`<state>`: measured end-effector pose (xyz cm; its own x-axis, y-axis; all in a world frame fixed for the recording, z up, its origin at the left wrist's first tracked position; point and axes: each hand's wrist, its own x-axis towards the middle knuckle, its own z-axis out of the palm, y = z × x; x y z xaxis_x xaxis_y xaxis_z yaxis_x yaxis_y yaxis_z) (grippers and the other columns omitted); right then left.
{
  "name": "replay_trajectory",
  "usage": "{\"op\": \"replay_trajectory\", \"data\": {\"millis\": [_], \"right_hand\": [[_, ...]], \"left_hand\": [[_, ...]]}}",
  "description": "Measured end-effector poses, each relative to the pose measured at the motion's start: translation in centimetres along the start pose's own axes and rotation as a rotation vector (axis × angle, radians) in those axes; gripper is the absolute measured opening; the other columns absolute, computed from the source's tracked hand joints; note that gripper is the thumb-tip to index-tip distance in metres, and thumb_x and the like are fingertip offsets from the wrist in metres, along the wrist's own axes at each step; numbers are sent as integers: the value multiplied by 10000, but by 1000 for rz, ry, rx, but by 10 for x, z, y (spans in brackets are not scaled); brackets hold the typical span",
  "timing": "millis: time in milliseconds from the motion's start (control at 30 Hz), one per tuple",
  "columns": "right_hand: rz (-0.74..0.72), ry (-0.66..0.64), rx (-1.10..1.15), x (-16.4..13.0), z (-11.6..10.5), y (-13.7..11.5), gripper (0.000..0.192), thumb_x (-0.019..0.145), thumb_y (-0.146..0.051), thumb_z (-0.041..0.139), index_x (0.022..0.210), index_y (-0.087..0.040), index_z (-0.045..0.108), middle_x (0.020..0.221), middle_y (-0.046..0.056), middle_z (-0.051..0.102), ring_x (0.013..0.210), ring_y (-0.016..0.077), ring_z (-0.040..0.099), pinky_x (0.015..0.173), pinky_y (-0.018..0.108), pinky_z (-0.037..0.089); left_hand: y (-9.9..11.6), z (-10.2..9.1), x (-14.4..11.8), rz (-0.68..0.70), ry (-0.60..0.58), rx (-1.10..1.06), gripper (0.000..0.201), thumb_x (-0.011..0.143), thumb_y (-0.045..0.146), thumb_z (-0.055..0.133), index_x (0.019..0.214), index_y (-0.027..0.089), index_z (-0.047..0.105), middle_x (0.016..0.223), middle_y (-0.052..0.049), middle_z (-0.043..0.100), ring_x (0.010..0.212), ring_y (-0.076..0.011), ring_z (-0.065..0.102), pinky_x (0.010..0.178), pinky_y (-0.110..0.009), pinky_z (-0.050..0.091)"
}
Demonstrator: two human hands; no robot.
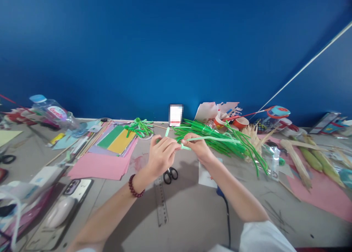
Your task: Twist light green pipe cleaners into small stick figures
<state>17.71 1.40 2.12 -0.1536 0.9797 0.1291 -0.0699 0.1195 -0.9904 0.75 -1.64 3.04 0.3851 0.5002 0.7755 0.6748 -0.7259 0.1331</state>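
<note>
Above the middle of the table, my left hand [164,152] and my right hand [198,147] meet around a pale green pipe cleaner [217,138]. The fingers of my left hand are closed on it, and a short end sticks up above them. My right thumb and fingers pinch it close by, while its long free end stretches rightward. Part of it between the hands is hidden by fingers. Behind my right hand lies a bundle of brighter green pipe cleaners [220,144]. Black-handled scissors [171,175] and a clear ruler [161,204] are below my left hand.
A phone [176,115] stands against the blue wall [165,54]. Coloured sheets [100,166], a bottle [56,111] and a white mouse on a phone [85,189] are left. Twisted green pieces [140,127] lie behind. Corn [310,158] and husks are right. A cable [228,219] runs forward.
</note>
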Motion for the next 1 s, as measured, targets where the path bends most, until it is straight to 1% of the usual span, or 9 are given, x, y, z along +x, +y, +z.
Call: {"op": "replay_trajectory", "data": {"millis": [100,200,300,400,467,567,700,867,1000], "right_hand": [[110,-101,88,-3,6,4,308,610,-427,750,607,-186,559,545,-48,470,520,92,384,494,229,298],[134,-164,168,-8,11,3,300,633,-385,722,586,-186,501,537,-56,431,500,82,351,485,227,277],[100,-138,188,-13,17,3,292,660,-337,700,582,-190,460,556,-53,435,507,82,368,490,226,287],[46,-51,133,-16,23,5,290,700,-375,677,594,-196,475,552,-50,431,513,92,390,496,231,319],[-11,2,51,-19,26,7,305,720,-425,662,593,-196,505,553,-38,457,516,102,408,497,239,339],[-154,86,-181,-23,29,8,310,780,-443,614,601,-194,568,575,0,535,537,127,456,499,257,353],[-362,113,-544,-28,28,11,252,870,-367,527,738,-218,681,652,45,651,599,175,561,577,294,408],[-539,136,-775,-23,18,11,216,881,-308,518,818,-238,713,727,68,697,688,207,593,662,324,429],[-562,109,-777,-14,4,0,245,888,-313,513,748,-244,702,709,52,685,672,194,571,702,335,416]], "left_hand": [[-1,3,-1,-58,56,-22,149,880,127,468,865,222,581,772,-2,676,705,-138,600,801,-354,312],[-1,4,-1,-123,119,-53,111,865,137,501,833,217,570,773,-6,672,712,-148,599,783,-355,329],[-1,4,0,-184,137,-62,91,861,152,506,828,213,564,788,-11,671,741,-158,609,788,-359,338],[-3,4,0,-219,96,-60,96,870,168,490,867,216,573,831,-21,679,783,-169,618,807,-368,340],[-5,5,0,-218,75,-56,102,872,173,484,881,218,576,847,-23,684,804,-172,621,813,-370,341],[-8,6,0,-204,72,-25,106,873,171,481,878,218,577,841,-24,687,802,-172,620,806,-366,338],[-12,6,-1,-179,72,58,107,876,170,484,884,222,577,835,-18,683,784,-169,612,810,-372,313],[-15,2,2,-50,-105,158,185,880,113,423,834,208,575,795,-14,666,730,-161,588,820,-377,280],[-17,-2,7,8,-217,105,219,884,105,399,799,203,576,753,-8,646,705,-150,572,794,-361,286]]}}
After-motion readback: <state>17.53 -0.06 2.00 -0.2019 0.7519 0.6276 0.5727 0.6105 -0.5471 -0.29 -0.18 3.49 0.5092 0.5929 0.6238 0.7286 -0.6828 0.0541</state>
